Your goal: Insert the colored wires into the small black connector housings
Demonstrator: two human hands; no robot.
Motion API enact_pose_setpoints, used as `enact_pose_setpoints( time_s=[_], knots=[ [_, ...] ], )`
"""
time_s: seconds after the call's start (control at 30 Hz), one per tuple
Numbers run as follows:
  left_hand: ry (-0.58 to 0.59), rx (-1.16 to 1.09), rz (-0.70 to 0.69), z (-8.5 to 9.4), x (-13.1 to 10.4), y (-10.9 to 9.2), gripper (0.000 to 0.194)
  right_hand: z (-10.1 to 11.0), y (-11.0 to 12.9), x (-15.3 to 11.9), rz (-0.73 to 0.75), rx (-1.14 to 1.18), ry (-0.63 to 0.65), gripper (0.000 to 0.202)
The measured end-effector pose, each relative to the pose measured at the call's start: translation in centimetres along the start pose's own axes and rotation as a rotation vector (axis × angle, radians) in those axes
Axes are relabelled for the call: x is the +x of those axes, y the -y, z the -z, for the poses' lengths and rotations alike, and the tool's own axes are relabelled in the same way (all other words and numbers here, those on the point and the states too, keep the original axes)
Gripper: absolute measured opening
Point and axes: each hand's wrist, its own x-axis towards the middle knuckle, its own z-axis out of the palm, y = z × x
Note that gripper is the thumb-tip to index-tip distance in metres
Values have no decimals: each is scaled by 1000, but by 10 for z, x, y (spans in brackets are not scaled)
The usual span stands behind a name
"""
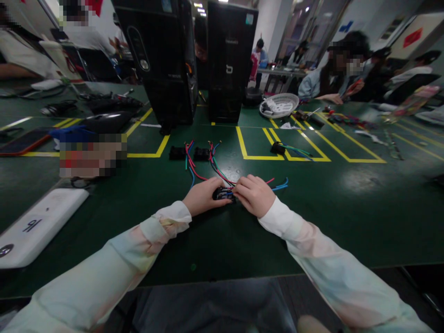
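Low over the green table, my left hand is closed around a small black block with wires, which looks like a connector or terminal. At the block's right end, my right hand is closed with its fingertips pinched on the wires. Blue wire ends and a red one stick out to the right behind that hand. Just beyond my hands lie two similar black blocks, one at the left and one beside it, with red, green and blue wires. Another black block with wires lies farther right.
Two black computer towers stand at the back. A white basket with parts is behind on the right. A white numbered case lies at the left. Yellow tape marks the green table. Other people sit around.
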Motion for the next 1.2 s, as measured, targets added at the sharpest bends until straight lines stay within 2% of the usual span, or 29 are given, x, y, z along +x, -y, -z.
enact_pose_setpoints(
  time_s=[0.3, 0.53, 0.8, 1.2],
  knots=[
    [15, 10, -5, 0, 1, -1, 36, 4, 5, 2, -16, -102, -97, 23],
    [32, 13, -14, 0, 1, -1, 35, -1, -2, 2, 14, 53, -17, 24],
    [29, 8, 3, -1, 2, 0, 37, 1, 1, 1, -6, 35, -41, 26],
    [24, -5, 0, 1, 1, -1, 38, 1, 0, 1, -11, 38, 3, 26]
  ],
)
